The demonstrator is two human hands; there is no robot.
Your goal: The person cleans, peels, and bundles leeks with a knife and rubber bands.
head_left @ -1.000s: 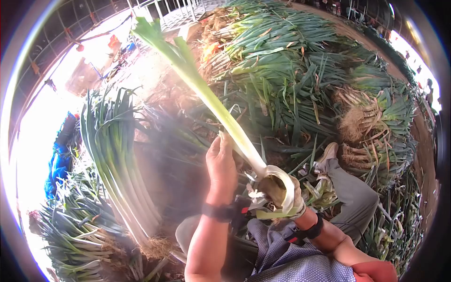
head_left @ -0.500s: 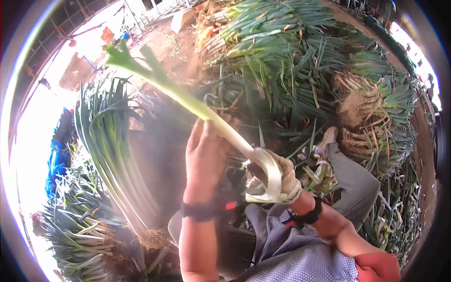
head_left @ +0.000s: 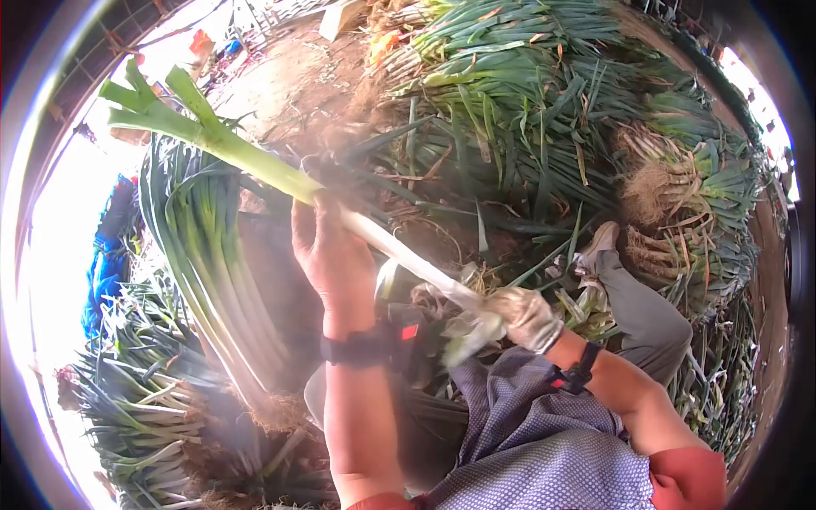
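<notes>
A single leek (head_left: 387,245) slants across the middle of the view, its cut green top at the upper left and its white end at the lower right. My left hand (head_left: 334,259), bare, is closed around its middle. My right hand (head_left: 525,316), in a dirty pale glove, is closed at the white root end. A loose, blurred strip of peeled outer leaf (head_left: 476,337) hangs beneath that end. To the left of my left hand lies a row of clean leeks (head_left: 225,314), white ends and roots toward me.
Large heaps of unpeeled leeks (head_left: 518,93) cover the far side, and rooty bundles (head_left: 671,183) lie at the right. More leeks (head_left: 140,425) are at the lower left, near a blue sheet (head_left: 106,272). My outstretched leg (head_left: 637,310) is at the right among leaf scraps.
The leek has shifted to the left and down, and my left hand has moved left with it. The peeled strip that curled over my right glove now hangs below the white end.
</notes>
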